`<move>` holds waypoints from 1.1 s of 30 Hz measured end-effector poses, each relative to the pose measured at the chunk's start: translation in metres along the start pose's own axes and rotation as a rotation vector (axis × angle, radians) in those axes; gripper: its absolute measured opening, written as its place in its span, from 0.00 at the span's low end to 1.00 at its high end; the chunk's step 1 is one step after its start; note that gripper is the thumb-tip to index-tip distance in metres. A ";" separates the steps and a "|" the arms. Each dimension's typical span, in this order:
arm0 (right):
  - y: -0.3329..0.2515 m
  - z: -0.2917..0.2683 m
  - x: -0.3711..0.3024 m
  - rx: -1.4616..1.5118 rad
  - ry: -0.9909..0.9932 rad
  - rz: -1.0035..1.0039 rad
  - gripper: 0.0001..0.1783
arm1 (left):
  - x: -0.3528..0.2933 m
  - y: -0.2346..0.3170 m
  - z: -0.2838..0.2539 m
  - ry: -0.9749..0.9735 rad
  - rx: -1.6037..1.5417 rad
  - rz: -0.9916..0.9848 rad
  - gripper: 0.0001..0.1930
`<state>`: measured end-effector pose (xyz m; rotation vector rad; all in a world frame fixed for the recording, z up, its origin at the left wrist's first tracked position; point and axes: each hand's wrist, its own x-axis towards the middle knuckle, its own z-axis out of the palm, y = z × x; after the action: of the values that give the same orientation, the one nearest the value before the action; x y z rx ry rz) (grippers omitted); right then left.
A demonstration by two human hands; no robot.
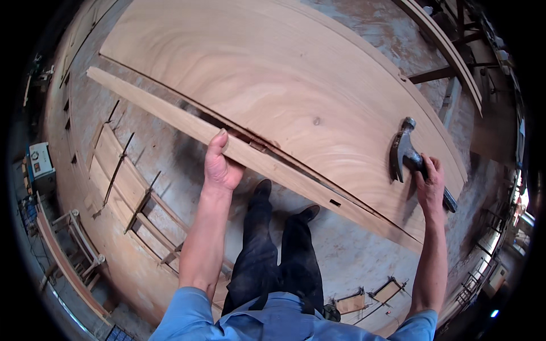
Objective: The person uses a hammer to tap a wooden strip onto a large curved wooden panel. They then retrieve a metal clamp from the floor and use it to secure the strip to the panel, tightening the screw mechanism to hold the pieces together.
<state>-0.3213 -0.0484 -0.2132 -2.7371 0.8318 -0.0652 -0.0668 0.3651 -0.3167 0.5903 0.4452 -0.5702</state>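
Note:
A large pale wooden panel (239,62) lies in front of me, its grain running in wide curves. Along its near edge runs a long wooden rail (290,173) with a small dark slot cut through it. A narrow gap parts rail and panel, widest toward the left, closing to the right. My left hand (222,162) is wrapped round the rail near its middle, thumb on top. In my right hand (430,184) is a claw hammer (406,149), gripped by its dark handle, its metal head over the panel's right part.
Clamped wooden frames (133,187) lie on the floor at the left, and smaller clamped pieces (369,298) behind my legs. A pale box-shaped machine (41,162) stands at the far left. A wooden beam (449,51) on dark supports is at the upper right.

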 end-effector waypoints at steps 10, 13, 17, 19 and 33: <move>-0.012 -0.018 -0.023 -0.058 0.133 -0.019 0.35 | -0.007 0.002 0.021 -0.003 0.011 -0.116 0.24; -0.025 -0.036 -0.051 -0.036 0.206 0.020 0.34 | -0.002 0.004 0.012 -0.028 0.054 -0.110 0.24; -0.041 -0.051 -0.107 -0.009 0.260 0.046 0.34 | -0.006 0.005 0.017 0.020 0.030 -0.091 0.27; -0.046 -0.048 -0.140 0.052 0.239 0.127 0.34 | -0.006 0.004 0.020 0.025 0.030 -0.097 0.27; -0.085 0.013 -0.325 0.444 0.111 0.636 0.31 | 0.006 0.016 0.015 -0.048 0.121 -0.166 0.29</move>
<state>-0.5451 0.2018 -0.1896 -1.9791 1.4736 -0.2384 -0.0489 0.3643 -0.3022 0.6574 0.4188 -0.7724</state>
